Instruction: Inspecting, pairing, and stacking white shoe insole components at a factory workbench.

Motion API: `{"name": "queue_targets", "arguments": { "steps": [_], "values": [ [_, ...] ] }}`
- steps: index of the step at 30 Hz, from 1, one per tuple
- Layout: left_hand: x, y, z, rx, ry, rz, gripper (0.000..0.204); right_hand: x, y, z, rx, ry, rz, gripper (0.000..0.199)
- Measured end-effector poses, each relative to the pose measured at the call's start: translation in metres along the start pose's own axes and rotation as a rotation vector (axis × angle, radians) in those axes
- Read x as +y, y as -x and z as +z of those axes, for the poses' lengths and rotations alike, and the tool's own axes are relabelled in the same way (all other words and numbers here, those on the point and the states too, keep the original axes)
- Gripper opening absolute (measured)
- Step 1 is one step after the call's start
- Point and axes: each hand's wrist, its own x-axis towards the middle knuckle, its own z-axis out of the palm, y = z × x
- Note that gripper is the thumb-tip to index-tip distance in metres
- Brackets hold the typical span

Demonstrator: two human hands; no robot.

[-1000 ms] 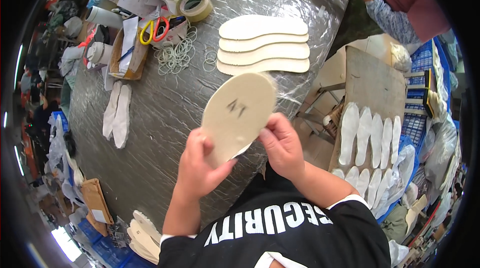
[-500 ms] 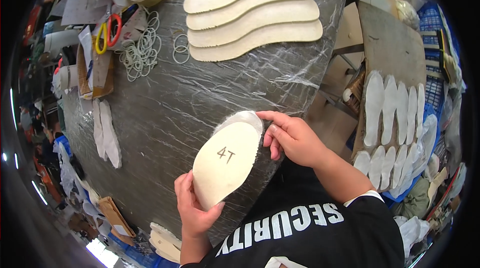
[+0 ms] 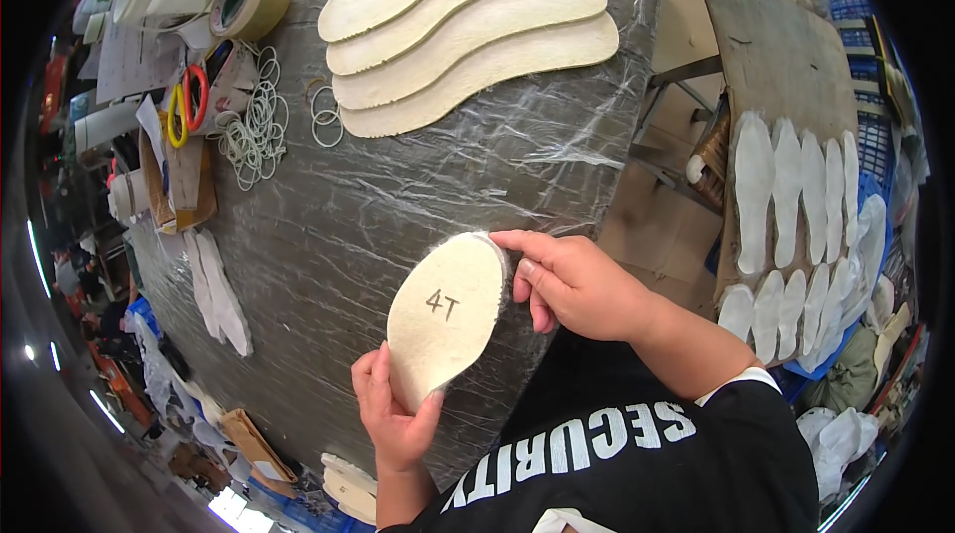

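Note:
A cream insole with a handwritten mark and a serrated right edge is tilted over the table's near part. Its lower end is in my left hand, thumb on one side and fingers on the other. A white fuzzy layer shows as a thin rim behind its upper right edge; the rest of it is hidden. My right hand is closed at that edge, the index fingertip on the rim and the other fingers bent. Farther off, several overlapping long cream insoles lie on the table.
The dark table has a clear plastic cover. Rubber bands, scissors and a tape roll lie at far left. Two white insole shapes lie at left. More white insole shapes cover a board at right.
The cream insole now covers most of the white layer that stuck out past its top. My right hand has shifted slightly left with the edge. The view has shifted a little.

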Motion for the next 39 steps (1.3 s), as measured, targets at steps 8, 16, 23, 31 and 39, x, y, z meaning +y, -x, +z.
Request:
{"name": "queue_targets", "arguments": {
  "steps": [8,16,23,31,39],
  "values": [
    [0.003,-0.002,0.001,-0.061,-0.039,-0.05,0.074,0.0,0.0,-0.002,0.002,-0.005,0.016,0.041],
    [0.0,-0.003,0.0,-0.07,-0.081,-0.037,0.074,0.0,-0.001,-0.002,-0.007,0.019,0.009,0.042],
    [0.005,-0.006,0.002,-0.078,-0.139,-0.033,0.073,0.001,-0.001,-0.002,-0.009,0.025,-0.001,0.042],
    [0.008,-0.012,0.003,-0.071,-0.212,-0.007,0.072,0.002,-0.001,-0.004,-0.024,0.034,-0.023,0.042],
    [0.012,-0.016,0.006,-0.062,-0.281,0.009,0.072,0.002,-0.001,-0.004,-0.028,0.044,-0.016,0.043]
  ]
}}
